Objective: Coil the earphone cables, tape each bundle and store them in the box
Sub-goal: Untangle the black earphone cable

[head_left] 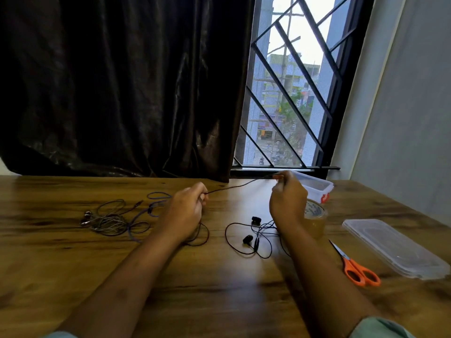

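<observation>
1. A wood-grain table (pixel 219 289) runs up to a dark brown curtain (pixel 122 81) and a barred window (pixel 292 93) with daylight beyond.
2. The left hand (pixel 185 211) is curled just above the table and pinches a thin black earphone cable (pixel 239 185) at its fingertips.
3. The right hand (pixel 288 203) is held a little higher and further back, fingers closed on the same cable near its end. I cannot tell whether that end is the plug.
4. Between the hands the cable runs as one nearly straight span. The slack appears to trail below the left hand into loose loops on the table, reaching two black earbuds (pixel 247 239) that lie between the forearms.
5. This looks like drawing the cable straight before winding it, so the task seems to be at its start. To do it well:
   - Keep the pull light, so the thin wire is not strained at the earbuds.
   - Let kinks run out through the pinch.
   - Lay even turns of one size round the left fingers.
   - Keep the loops on the table from snagging each other as they feed in.
6. Just beside the right wrist, and partly hidden by it, stands a roll of brownish clear tape (pixel 314 215). Behind it sits an open clear plastic box (pixel 314 185) with a red clasp.
7. Its flat clear lid (pixel 390 247) lies well to the right, and orange-handled scissors (pixel 361 274) lie between the right forearm and the lid.
8. Left of the left hand, a grey earphone cable (pixel 107 220) and a blue earphone cable (pixel 151 208) lie tangled together, not yet coiled.
</observation>
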Demonstrator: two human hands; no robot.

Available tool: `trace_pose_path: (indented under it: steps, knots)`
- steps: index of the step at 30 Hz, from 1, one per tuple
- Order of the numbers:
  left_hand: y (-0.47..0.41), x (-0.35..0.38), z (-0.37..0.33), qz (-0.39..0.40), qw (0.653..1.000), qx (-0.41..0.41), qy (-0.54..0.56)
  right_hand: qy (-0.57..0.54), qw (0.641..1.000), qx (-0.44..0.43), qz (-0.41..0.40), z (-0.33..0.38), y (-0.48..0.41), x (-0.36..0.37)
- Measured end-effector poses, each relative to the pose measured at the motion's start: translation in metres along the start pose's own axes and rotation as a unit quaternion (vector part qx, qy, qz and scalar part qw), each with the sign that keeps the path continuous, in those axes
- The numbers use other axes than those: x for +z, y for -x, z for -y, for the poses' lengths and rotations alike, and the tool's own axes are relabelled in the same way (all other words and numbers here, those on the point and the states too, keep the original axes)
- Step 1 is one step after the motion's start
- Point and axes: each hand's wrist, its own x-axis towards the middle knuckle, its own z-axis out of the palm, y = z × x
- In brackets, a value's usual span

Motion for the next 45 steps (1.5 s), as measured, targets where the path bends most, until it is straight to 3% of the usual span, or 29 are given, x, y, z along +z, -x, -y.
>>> trace_pose_path:
  steps: [4, 6, 8, 9, 12, 21, 24, 28, 30, 32, 35, 37, 38, 40, 42, 45]
  knots:
    - [0.000, 0.000, -0.009, -0.028, 0.998, 0.013, 0.055, 0.188, 0.972, -0.081, 0.117, 0.008, 0.010, 0.001]
    - [0.000, 0.003, -0.010, -0.041, 0.998, 0.019, 0.054, 0.192, 0.946, -0.187, 0.179, 0.015, 0.020, 0.007]
    - [0.000, 0.004, -0.010, -0.052, 0.997, 0.027, 0.059, 0.060, 0.923, -0.277, 0.261, 0.020, 0.030, 0.017]
    - [0.000, 0.005, -0.010, -0.056, 0.995, 0.035, 0.069, -0.025, 0.912, -0.269, 0.309, 0.023, 0.036, 0.019]
    - [0.000, 0.003, -0.011, -0.069, 0.993, 0.042, 0.086, -0.208, 0.879, -0.138, 0.407, 0.029, 0.047, 0.018]
    - [0.002, -0.001, -0.014, -0.086, 0.996, 0.025, 0.023, -0.411, 0.832, 0.036, 0.370, 0.029, 0.038, 0.020]
    - [0.000, -0.004, -0.012, -0.063, 0.997, 0.007, 0.038, -0.460, 0.830, 0.129, 0.288, 0.027, 0.025, 0.014]
    - [-0.003, -0.006, -0.002, -0.030, 0.996, -0.036, 0.076, -0.535, 0.800, 0.233, 0.138, 0.012, 0.003, 0.004]
    - [-0.003, -0.007, -0.001, -0.037, 0.993, -0.050, 0.100, -0.520, 0.807, 0.254, 0.118, 0.003, -0.002, 0.003]
    - [-0.004, -0.008, -0.003, -0.047, 0.988, -0.063, 0.130, -0.418, 0.858, 0.258, 0.151, -0.004, -0.002, 0.004]
    - [-0.004, -0.006, -0.004, -0.046, 0.984, -0.071, 0.155, -0.151, 0.968, 0.125, 0.158, -0.008, 0.002, 0.006]
    - [-0.005, -0.003, -0.005, -0.034, 0.987, -0.068, 0.142, -0.100, 0.989, -0.026, 0.106, -0.002, 0.004, 0.002]
    - [-0.005, -0.002, -0.005, -0.030, 0.987, -0.070, 0.139, -0.123, 0.983, -0.077, 0.112, 0.002, 0.006, 0.001]
    - [-0.004, 0.001, -0.008, -0.032, 0.987, -0.069, 0.141, -0.181, 0.947, -0.134, 0.228, 0.015, 0.016, -0.001]
    - [-0.003, 0.002, -0.012, -0.028, 0.986, -0.052, 0.157, -0.138, 0.909, -0.200, 0.338, 0.025, 0.031, 0.003]
    - [-0.001, 0.002, -0.017, -0.018, 0.979, -0.039, 0.199, -0.124, 0.900, -0.218, 0.356, 0.025, 0.042, 0.015]
